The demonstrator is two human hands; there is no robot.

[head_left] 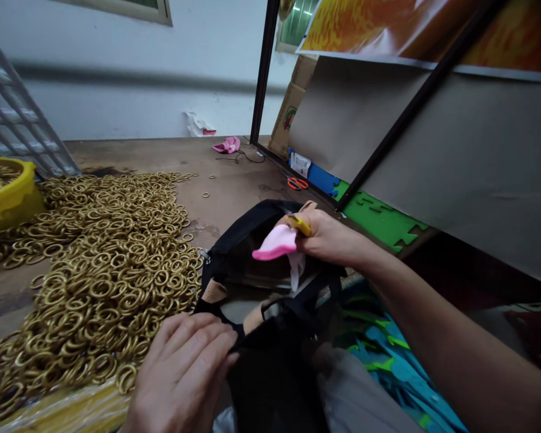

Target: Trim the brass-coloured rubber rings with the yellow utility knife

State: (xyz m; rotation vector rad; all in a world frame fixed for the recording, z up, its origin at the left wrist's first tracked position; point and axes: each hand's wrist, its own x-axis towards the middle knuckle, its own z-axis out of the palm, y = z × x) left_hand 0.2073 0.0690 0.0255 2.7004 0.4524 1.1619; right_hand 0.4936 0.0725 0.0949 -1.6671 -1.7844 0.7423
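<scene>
An unzipped black bag (275,367) lies in front of me, with its mouth gaping and a few tan pieces showing inside the rim. My left hand (184,361) is closed over the near left edge of the bag, thumb hidden. Above the opening, my right hand (322,234) grips a soft pale pink piece (275,242) with a brighter pink edge. A short yellow object (299,225) sticks out of the same fist; its kind is not clear. Something whitish and thin hangs below the pink piece.
Many gold-coloured rings (121,258) cover the floor at left, beside a yellow tub (9,210) of rings. Orange-handled scissors (297,183) and a pink cloth (228,145) lie ahead. Blue and green pieces (397,361) are heaped at right, below a dark metal frame (415,108).
</scene>
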